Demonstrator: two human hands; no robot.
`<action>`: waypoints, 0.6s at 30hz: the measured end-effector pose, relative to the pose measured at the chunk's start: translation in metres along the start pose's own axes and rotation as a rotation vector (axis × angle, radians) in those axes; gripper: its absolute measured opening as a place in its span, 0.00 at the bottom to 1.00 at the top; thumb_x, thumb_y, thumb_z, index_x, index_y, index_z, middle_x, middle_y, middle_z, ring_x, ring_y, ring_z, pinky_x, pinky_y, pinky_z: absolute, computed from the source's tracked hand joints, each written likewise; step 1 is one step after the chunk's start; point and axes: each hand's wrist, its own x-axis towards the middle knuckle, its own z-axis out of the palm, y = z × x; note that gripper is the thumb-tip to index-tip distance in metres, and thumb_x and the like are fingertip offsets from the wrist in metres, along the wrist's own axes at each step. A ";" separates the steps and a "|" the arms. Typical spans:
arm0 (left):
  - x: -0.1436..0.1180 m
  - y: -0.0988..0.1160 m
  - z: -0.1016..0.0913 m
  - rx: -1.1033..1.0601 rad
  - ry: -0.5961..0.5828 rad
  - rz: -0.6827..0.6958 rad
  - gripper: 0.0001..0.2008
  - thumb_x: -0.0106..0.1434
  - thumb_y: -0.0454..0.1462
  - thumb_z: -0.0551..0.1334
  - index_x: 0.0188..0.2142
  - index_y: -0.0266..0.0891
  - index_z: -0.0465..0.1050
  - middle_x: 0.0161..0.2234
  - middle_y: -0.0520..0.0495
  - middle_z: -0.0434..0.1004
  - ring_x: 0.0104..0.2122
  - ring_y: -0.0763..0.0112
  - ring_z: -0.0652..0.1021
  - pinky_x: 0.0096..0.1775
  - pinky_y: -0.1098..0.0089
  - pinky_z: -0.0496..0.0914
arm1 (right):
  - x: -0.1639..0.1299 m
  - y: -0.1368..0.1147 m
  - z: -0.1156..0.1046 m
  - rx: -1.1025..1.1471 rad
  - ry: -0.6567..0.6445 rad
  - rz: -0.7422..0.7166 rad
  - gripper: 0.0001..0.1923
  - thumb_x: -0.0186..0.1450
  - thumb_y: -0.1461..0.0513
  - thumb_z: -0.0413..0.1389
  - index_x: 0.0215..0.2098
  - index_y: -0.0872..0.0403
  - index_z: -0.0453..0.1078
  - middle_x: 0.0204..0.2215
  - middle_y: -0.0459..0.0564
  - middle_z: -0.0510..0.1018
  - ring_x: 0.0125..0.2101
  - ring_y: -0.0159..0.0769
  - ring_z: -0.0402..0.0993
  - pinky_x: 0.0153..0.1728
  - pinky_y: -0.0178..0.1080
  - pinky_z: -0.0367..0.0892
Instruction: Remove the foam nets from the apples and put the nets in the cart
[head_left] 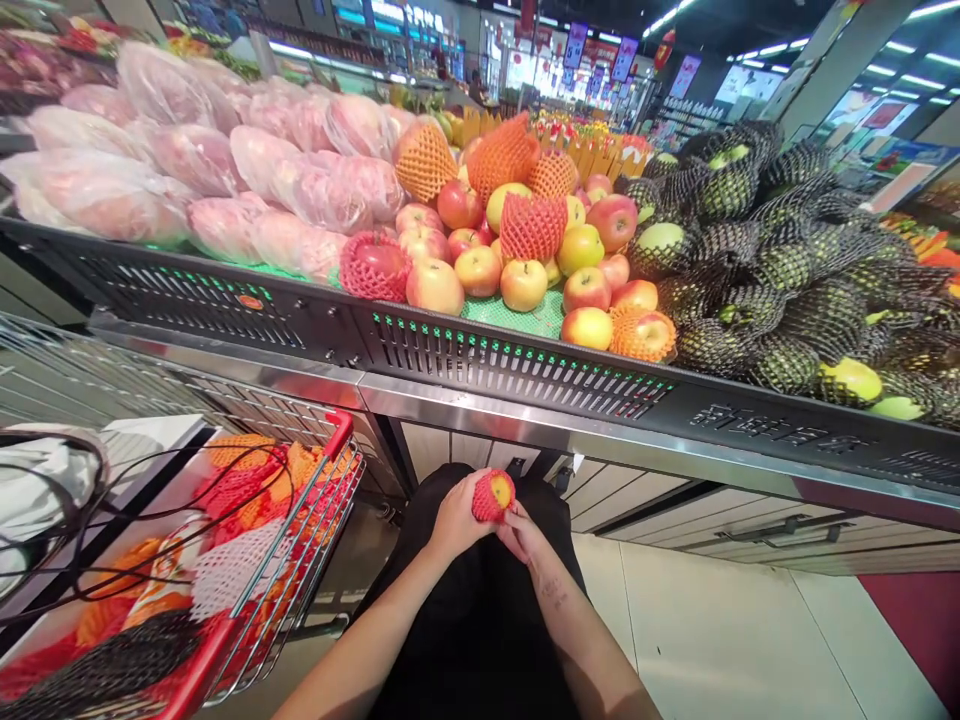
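Note:
Between my hands, low in front of my body, is an apple (501,490) in a red foam net sleeve (484,503). My left hand (456,508) is wrapped round its left side. From below and to the right, the fingers of my right hand (519,535) press against the sleeve. The apple's yellow-red end shows through the sleeve's opening. Ahead, on the green-lined display, lie several bare apples (523,286). Among them are apples in orange foam nets (643,333) and one in a red net (373,266). An upright red foam net (533,226) sits on the pile.
A black slotted rail (517,345) fronts the display. Bagged pink fruit (300,180) lies left; green fruit in black nets (750,260) lies right. At lower left stands a shopping cart (341,425) holding loose foam nets (244,560), with black cables (75,500) beside them.

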 end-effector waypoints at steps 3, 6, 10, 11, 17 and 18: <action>0.004 0.010 -0.007 -0.044 0.141 0.028 0.36 0.42 0.36 0.75 0.52 0.46 0.71 0.52 0.40 0.79 0.52 0.43 0.77 0.57 0.47 0.67 | 0.001 0.001 -0.001 -0.002 -0.066 0.007 0.28 0.45 0.50 0.73 0.41 0.48 0.75 0.42 0.49 0.83 0.42 0.41 0.78 0.51 0.48 0.68; 0.023 0.044 -0.022 -0.113 0.352 0.158 0.40 0.41 0.41 0.76 0.54 0.47 0.66 0.52 0.41 0.77 0.52 0.46 0.77 0.56 0.50 0.68 | 0.001 -0.003 -0.002 -0.010 -0.131 0.043 0.28 0.50 0.42 0.68 0.41 0.50 0.75 0.37 0.51 0.83 0.38 0.42 0.79 0.48 0.48 0.68; 0.081 0.129 -0.058 -0.143 0.781 0.595 0.44 0.44 0.47 0.75 0.57 0.48 0.55 0.51 0.44 0.70 0.50 0.54 0.77 0.56 0.53 0.68 | -0.001 -0.010 0.003 -0.014 -0.169 0.073 0.32 0.55 0.41 0.63 0.46 0.56 0.75 0.37 0.55 0.82 0.39 0.42 0.77 0.46 0.44 0.67; 0.099 0.153 -0.067 -0.101 0.882 0.644 0.44 0.45 0.47 0.74 0.57 0.46 0.54 0.51 0.44 0.68 0.50 0.56 0.76 0.55 0.54 0.68 | -0.002 -0.011 0.004 -0.012 -0.173 0.074 0.32 0.56 0.42 0.63 0.47 0.56 0.75 0.38 0.55 0.81 0.39 0.41 0.77 0.46 0.43 0.67; 0.181 0.241 -0.087 0.241 0.708 0.571 0.38 0.52 0.52 0.71 0.54 0.38 0.60 0.50 0.37 0.70 0.53 0.51 0.73 0.55 0.50 0.67 | -0.005 -0.013 0.010 0.009 -0.184 0.047 0.30 0.58 0.43 0.62 0.48 0.55 0.76 0.38 0.53 0.81 0.39 0.39 0.77 0.43 0.40 0.67; 0.189 0.244 -0.085 0.305 0.639 0.561 0.36 0.51 0.52 0.71 0.53 0.38 0.62 0.52 0.35 0.71 0.54 0.47 0.71 0.56 0.48 0.66 | -0.005 -0.012 0.009 0.018 -0.182 0.042 0.29 0.58 0.43 0.62 0.48 0.55 0.76 0.38 0.53 0.81 0.39 0.39 0.77 0.43 0.40 0.67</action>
